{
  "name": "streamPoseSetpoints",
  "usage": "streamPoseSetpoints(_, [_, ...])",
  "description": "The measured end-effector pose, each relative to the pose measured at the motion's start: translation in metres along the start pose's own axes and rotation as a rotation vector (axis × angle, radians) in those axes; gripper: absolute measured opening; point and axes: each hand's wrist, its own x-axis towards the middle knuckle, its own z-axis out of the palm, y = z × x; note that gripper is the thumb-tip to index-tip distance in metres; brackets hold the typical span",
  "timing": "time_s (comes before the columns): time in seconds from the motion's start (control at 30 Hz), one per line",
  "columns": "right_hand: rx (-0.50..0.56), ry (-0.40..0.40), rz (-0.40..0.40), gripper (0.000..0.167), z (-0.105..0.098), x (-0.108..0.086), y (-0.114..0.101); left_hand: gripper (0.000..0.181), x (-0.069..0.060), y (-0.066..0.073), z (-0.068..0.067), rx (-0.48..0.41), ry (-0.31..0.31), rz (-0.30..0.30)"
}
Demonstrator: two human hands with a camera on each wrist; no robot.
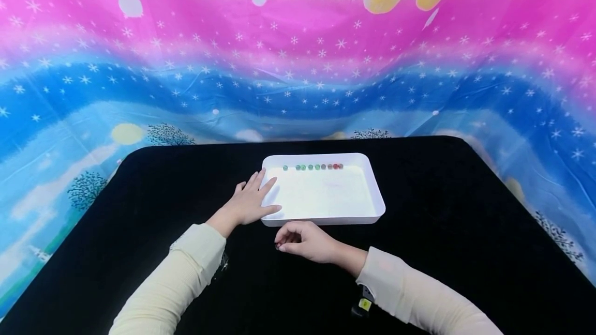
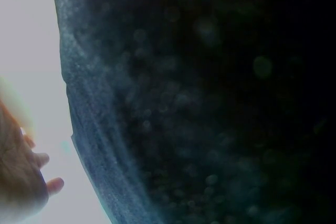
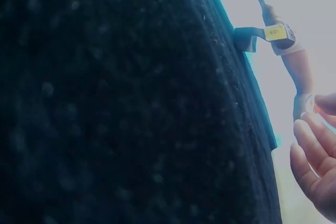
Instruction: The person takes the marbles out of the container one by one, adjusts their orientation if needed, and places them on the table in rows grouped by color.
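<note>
A white tray (image 1: 326,221) holds a row of small round marbles (image 1: 317,167) along its far side, green ones at the left and reddish ones at the right. The left hand (image 1: 247,204) rests on the tray's left edge with fingers spread; the left wrist view shows part of this hand (image 2: 20,174). Just in front of the tray's near edge, the right hand (image 1: 309,242) pinches a small dark reddish marble (image 1: 278,246) between thumb and fingers. In the right wrist view the right hand (image 3: 320,156) has curled fingers, with the marble (image 3: 310,103) at its fingertips.
A black cloth (image 1: 442,211) covers the table under the tray. Behind it hangs a colourful curtain (image 1: 298,61) with snowflakes and trees. A wrist camera with a yellow label (image 1: 364,304) hangs below the right sleeve.
</note>
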Motion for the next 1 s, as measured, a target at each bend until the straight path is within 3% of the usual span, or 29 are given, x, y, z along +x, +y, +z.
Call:
streamPoseSetpoints(0.2, [0.010, -0.008, 0.010, 0.011, 0.004, 0.001, -0.001, 0.076, 0.000, 0.000, 0.000, -0.001, -0.004, -0.003])
streamPoseSetpoints(0.53, [0.022, -0.027, 0.067, 0.010, 0.004, -0.001, -0.026, 0.077, 0.000, 0.000, 0.000, 0.004, -0.001, -0.003])
streamPoseSetpoints(0.8, [0.008, -0.028, 0.103, 0.010, 0.009, 0.005, 0.003, 0.076, 0.000, 0.000, 0.000, -0.004, 0.001, -0.002])
streamPoseSetpoints(1.0, [-0.016, -0.034, 0.090, 0.008, 0.010, 0.006, 0.009, 0.077, 0.000, 0.000, 0.001, -0.001, 0.002, 0.002])
